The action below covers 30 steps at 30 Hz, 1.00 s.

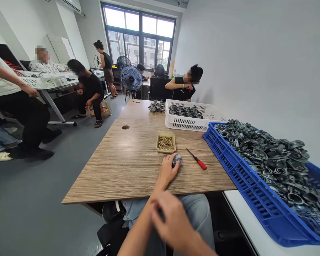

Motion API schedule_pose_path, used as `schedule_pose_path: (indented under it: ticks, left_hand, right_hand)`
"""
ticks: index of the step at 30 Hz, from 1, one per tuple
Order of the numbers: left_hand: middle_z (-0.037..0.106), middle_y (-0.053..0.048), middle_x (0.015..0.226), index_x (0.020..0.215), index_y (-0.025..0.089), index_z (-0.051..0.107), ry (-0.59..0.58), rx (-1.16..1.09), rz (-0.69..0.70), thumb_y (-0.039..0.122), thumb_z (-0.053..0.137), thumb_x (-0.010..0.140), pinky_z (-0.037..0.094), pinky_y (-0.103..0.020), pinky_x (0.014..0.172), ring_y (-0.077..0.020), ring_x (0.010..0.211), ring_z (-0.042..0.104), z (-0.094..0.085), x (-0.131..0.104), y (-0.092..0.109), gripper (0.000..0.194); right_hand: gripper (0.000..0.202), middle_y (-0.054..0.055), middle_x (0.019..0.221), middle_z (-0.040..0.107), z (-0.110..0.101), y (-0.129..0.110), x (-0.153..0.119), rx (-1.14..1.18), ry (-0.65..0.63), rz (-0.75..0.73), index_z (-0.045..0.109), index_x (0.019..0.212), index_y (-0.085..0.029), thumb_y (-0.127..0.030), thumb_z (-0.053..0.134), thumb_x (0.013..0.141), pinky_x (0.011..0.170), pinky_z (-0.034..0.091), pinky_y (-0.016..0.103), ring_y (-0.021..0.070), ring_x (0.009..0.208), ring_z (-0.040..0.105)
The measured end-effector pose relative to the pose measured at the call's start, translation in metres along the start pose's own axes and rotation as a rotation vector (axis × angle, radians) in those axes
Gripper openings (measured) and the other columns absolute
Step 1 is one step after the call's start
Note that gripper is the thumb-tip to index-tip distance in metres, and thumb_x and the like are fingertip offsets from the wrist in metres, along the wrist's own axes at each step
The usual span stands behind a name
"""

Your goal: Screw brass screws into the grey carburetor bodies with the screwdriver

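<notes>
On the table, my left hand is closed around a small grey cast-metal part. My right hand hovers above my left forearm, near the table's front edge. Its fingers look bent, but motion smears them, and whether anything is in them cannot be made out. Just beyond my left hand sits a small tan tray of brass-coloured screws. A screwdriver with a red handle lies to the right of the metal part, its tip pointing away from me.
A blue crate heaped with metal parts stands at the right. Farther back are a white basket of similar parts and a loose pile. The wooden table has a round hole. Beyond, several people sit or stand; a fan faces this way.
</notes>
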<state>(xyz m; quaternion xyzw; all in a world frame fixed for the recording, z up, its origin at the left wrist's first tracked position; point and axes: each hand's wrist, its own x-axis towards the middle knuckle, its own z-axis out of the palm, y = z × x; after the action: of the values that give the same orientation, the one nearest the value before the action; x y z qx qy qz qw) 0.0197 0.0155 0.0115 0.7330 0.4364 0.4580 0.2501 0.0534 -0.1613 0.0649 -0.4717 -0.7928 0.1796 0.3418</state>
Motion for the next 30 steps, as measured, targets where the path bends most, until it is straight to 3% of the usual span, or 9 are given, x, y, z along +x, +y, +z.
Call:
schedule_pose_path:
  ticks: [2,4,8,10,15,20,24,27,30]
  left_hand:
    - [0.065,-0.011,0.145,0.156,0.028,0.052,0.060,-0.046,-0.027,0.035,0.051,0.107,0.045,-0.048,0.119,-0.0269,0.131,0.060,0.000,0.000,0.000,0.050]
    - [0.062,-0.013,0.149,0.155,0.025,0.050,0.174,-0.105,-0.076,0.033,0.042,0.109,0.043,-0.049,0.121,-0.0262,0.136,0.058,0.000,0.001,-0.001,0.047]
    - [0.067,-0.015,0.138,0.139,0.020,0.056,0.369,-0.199,-0.187,0.034,0.033,0.111,0.047,-0.046,0.118,-0.0245,0.131,0.062,0.000,0.004,-0.009,0.039]
    - [0.069,-0.014,0.133,0.134,0.021,0.057,0.392,-0.209,-0.222,0.039,0.035,0.111,0.050,-0.044,0.114,-0.0238,0.125,0.066,0.000,0.005,-0.013,0.036]
    - [0.072,-0.013,0.120,0.131,0.021,0.056,0.380,-0.217,-0.294,0.047,0.037,0.108,0.055,-0.045,0.105,-0.0255,0.112,0.070,-0.005,0.008,-0.020,0.039]
    - [0.074,-0.011,0.111,0.131,0.020,0.057,0.358,-0.222,-0.301,0.050,0.039,0.105,0.056,-0.046,0.099,-0.0257,0.100,0.072,-0.007,0.012,-0.020,0.044]
    - [0.075,-0.009,0.106,0.130,0.020,0.058,0.306,-0.182,-0.286,0.051,0.040,0.103,0.057,-0.046,0.095,-0.0254,0.094,0.072,-0.006,0.014,-0.022,0.045]
    - [0.076,-0.008,0.105,0.129,0.020,0.059,0.256,-0.156,-0.255,0.050,0.041,0.102,0.057,-0.045,0.096,-0.0259,0.096,0.073,-0.004,0.016,-0.024,0.043]
    - [0.077,-0.009,0.104,0.126,0.021,0.060,0.220,-0.133,-0.245,0.049,0.041,0.102,0.056,-0.046,0.099,-0.0270,0.100,0.073,-0.004,0.016,-0.022,0.042]
  right_hand:
    - [0.020,0.010,0.110,0.072,-0.039,0.034,0.028,-0.054,0.197,0.080,0.065,0.113,-0.024,-0.030,0.046,0.107,0.097,0.053,0.041,0.0258,0.105,0.066]
    - [0.021,0.013,0.117,0.068,-0.064,0.070,0.054,-0.179,0.303,0.142,0.063,0.119,-0.023,-0.031,0.047,0.107,0.104,0.050,0.047,0.0294,0.113,0.062]
    - [0.047,0.020,0.141,0.056,-0.070,0.120,0.089,-0.376,0.171,0.272,0.054,0.141,-0.018,-0.036,0.064,0.099,0.113,0.045,0.053,0.0370,0.133,0.052]
    - [0.058,0.021,0.148,0.052,-0.062,0.129,0.101,-0.378,0.095,0.309,0.050,0.147,-0.019,-0.039,0.069,0.096,0.113,0.044,0.052,0.0378,0.137,0.051]
    - [0.068,0.015,0.135,0.063,-0.047,0.136,0.119,-0.323,0.054,0.344,0.046,0.150,-0.019,-0.035,0.077,0.092,0.105,0.050,0.042,0.0315,0.126,0.062]
    - [0.082,0.017,0.145,0.058,-0.063,0.137,0.098,-0.299,0.095,0.318,0.038,0.158,-0.020,-0.033,0.081,0.089,0.112,0.047,0.042,0.0309,0.137,0.058]
    - [0.086,0.015,0.153,0.055,-0.118,0.131,0.049,-0.309,0.155,0.282,0.034,0.162,-0.024,-0.035,0.080,0.090,0.120,0.042,0.043,0.0291,0.143,0.054]
    - [0.081,0.015,0.148,0.058,-0.186,0.124,0.001,-0.349,0.314,0.285,0.037,0.160,-0.024,-0.041,0.076,0.092,0.118,0.045,0.043,0.0278,0.135,0.059]
    - [0.081,0.016,0.139,0.062,-0.267,0.121,-0.054,-0.491,0.503,0.429,0.041,0.158,-0.021,-0.053,0.074,0.091,0.109,0.050,0.043,0.0285,0.118,0.066]
